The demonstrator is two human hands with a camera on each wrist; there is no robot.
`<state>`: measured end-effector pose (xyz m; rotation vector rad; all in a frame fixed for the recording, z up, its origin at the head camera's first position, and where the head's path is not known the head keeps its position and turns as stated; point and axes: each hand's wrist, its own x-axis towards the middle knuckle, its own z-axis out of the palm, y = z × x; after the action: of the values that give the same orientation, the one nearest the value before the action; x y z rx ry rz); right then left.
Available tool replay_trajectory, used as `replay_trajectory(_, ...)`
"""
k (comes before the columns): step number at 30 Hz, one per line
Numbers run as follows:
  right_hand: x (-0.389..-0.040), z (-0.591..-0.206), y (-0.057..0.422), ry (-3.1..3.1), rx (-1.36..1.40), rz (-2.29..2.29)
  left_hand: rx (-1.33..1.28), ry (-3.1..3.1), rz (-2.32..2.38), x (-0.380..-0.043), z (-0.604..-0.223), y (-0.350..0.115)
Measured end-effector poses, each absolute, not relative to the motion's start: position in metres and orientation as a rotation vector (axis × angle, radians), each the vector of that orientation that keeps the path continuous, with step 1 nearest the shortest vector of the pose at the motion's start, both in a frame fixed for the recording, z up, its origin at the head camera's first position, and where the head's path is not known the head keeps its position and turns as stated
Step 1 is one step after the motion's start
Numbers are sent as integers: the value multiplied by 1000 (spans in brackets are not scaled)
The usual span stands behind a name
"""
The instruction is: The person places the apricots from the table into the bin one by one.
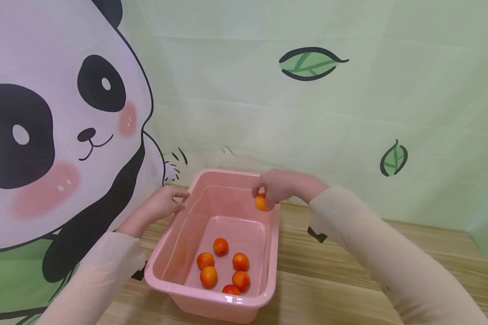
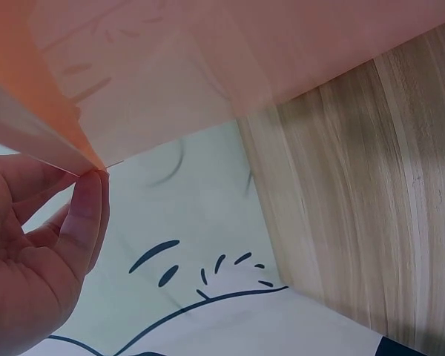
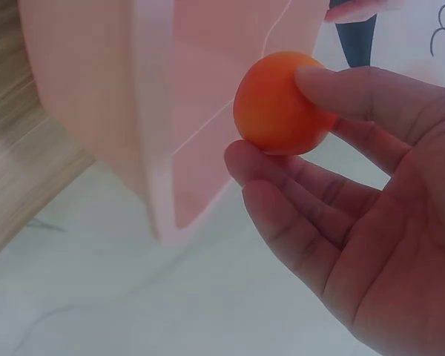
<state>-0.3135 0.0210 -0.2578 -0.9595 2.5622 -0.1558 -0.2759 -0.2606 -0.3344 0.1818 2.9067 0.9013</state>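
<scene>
A pink plastic basin (image 1: 273,271) stands with several small, round orange-red fruits, one of them a fruit (image 1: 208,276), scattered on its floor toward the near end. My right hand (image 1: 282,185) holds another orange-red fruit (image 3: 278,104) between thumb and fingertips, above the basin's far right corner. My left hand (image 1: 162,205) is at the left rim, and in the left wrist view its thumb and fingers pinch the basin's edge (image 2: 85,159). Part of the lowest fruit (image 1: 231,290) is hidden by the near rim.
Under the basin is a wood-grain tabletop (image 1: 329,280), reaching away to the right. Behind it hangs a pale green cloth backdrop (image 1: 236,90) with printed leaves and a large printed panda (image 1: 65,180) at the left.
</scene>
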Motion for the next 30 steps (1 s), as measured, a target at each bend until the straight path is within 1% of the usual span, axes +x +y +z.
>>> replay_trajectory(11,-313,-259,-14,2531,-884,-238,192,2918,888,-274,-333,-262)
replay_trajectory(23,-314,-278,-36,2492,-747,-496,189,2910,901,-275,-333,-261)
replay_trajectory(28,-318,-287,-41,2500,-803,-502,189,2908,900,-275,-333,-261)
replay_trajectory(30,-319,-290,-42,2494,-785,-551,180,2907,898,-275,-333,-260)
